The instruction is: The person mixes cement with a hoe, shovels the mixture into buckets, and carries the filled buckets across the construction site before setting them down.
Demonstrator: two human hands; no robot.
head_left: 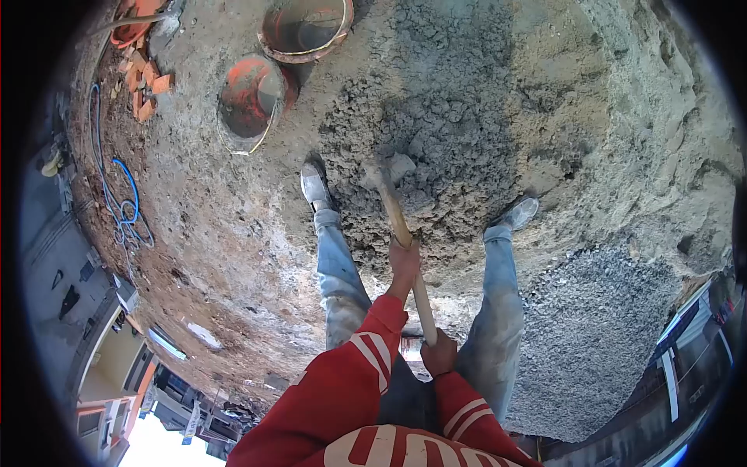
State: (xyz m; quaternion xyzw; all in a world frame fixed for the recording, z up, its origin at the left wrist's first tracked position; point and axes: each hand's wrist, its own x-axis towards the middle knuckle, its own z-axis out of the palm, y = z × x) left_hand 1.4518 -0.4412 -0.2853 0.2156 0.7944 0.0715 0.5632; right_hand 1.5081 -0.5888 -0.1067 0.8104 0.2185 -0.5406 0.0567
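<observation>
My left hand (404, 263) is wrapped round the middle of the wooden handle of a hoe (395, 214). Nearer my body, my right hand (440, 353) grips the handle's rear end. The far end of the hoe, with its greyish, mortar-smeared blade, rests in a heap of wet grey mortar (459, 148) between and ahead of my feet. Part of the blade is buried, so its full shape is hidden.
Two mortar-stained buckets, one red inside (250, 105) and one wider (305, 29), stand ahead on the left. Beyond them are broken bricks (145, 82) and another orange container (132, 22). A blue hose (128, 194) lies far left. Gravel (591, 335) is piled at right.
</observation>
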